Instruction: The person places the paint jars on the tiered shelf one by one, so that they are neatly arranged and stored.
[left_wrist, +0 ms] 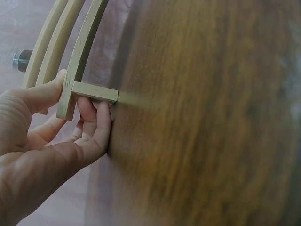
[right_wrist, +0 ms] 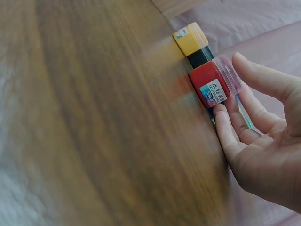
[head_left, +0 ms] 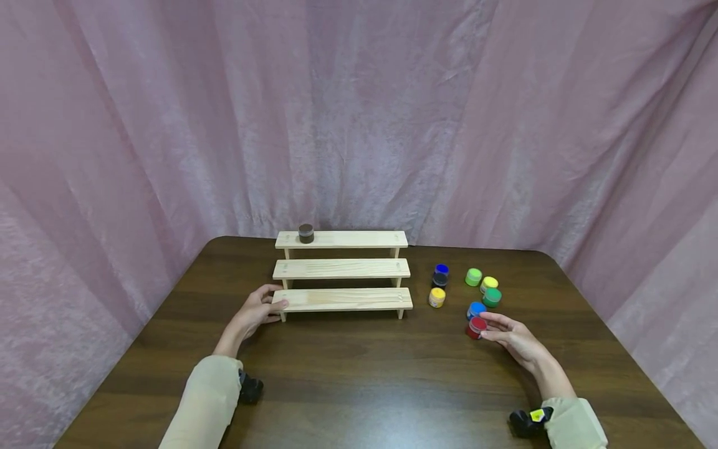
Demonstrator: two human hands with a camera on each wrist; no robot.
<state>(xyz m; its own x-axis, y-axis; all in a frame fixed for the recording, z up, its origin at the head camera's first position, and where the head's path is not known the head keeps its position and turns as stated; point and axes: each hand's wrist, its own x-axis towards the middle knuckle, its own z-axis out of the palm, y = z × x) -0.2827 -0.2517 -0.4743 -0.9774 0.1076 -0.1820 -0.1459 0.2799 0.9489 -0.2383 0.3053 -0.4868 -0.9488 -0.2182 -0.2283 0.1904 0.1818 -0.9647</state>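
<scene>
A three-tier wooden display stand (head_left: 342,299) stands on the table. My left hand (head_left: 258,310) grips the left end of its lowest tier, thumb on the plank and fingers under it beside the support leg (left_wrist: 95,92). A dark brown paint jar (head_left: 306,234) sits on the top tier near the left end. At the right, my right hand (head_left: 518,342) holds the red paint jar (right_wrist: 210,84) at its side with curved fingers and thumb; the jar stands upright on the table. Just behind it is a blue paint jar (head_left: 475,310), partly hidden by the fingers.
Between stand and right hand are a yellow-orange jar (head_left: 437,297), a black jar (head_left: 440,281) and a dark blue jar (head_left: 442,269). Light green (head_left: 473,277), yellow (head_left: 489,284) and dark green (head_left: 492,297) jars cluster farther right. A pink curtain (head_left: 359,125) hangs behind the table.
</scene>
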